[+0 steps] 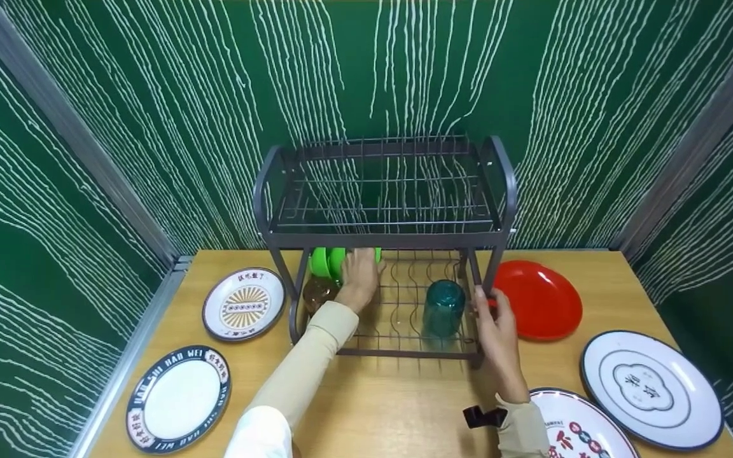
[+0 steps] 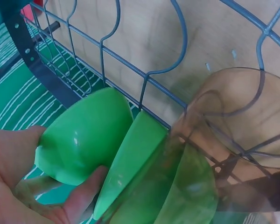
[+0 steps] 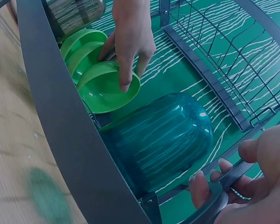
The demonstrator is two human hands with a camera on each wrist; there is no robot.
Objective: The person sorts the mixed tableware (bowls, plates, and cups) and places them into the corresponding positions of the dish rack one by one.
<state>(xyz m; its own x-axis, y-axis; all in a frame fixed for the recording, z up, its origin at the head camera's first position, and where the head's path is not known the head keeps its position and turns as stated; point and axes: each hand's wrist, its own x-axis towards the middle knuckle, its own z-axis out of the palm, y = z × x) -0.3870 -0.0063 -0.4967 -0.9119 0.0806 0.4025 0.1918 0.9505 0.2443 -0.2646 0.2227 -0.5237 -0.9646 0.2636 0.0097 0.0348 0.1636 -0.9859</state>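
Note:
My left hand (image 1: 361, 275) pinches the rim of a green bowl (image 2: 86, 135) on the lower tier of a dark two-tier dish rack (image 1: 385, 240). Two more green bowls (image 3: 84, 58) lean in a row beside it, tilted on edge. Next to them a brown see-through glass (image 1: 320, 294) stands upside down, partly hidden by my left arm. On the right of the same tier, a teal glass (image 1: 444, 308) also stands upside down. My right hand (image 1: 499, 324) grips the rack's right side frame, its fingers (image 3: 201, 190) curled round the bar.
A red plate (image 1: 541, 299) lies right of the rack, with a white patterned plate (image 1: 653, 388) and another partly cut-off plate (image 1: 579, 426) nearer. To the left lie two more patterned plates (image 1: 244, 304). A green wall with white streaks stands behind the wooden table (image 1: 392, 407).

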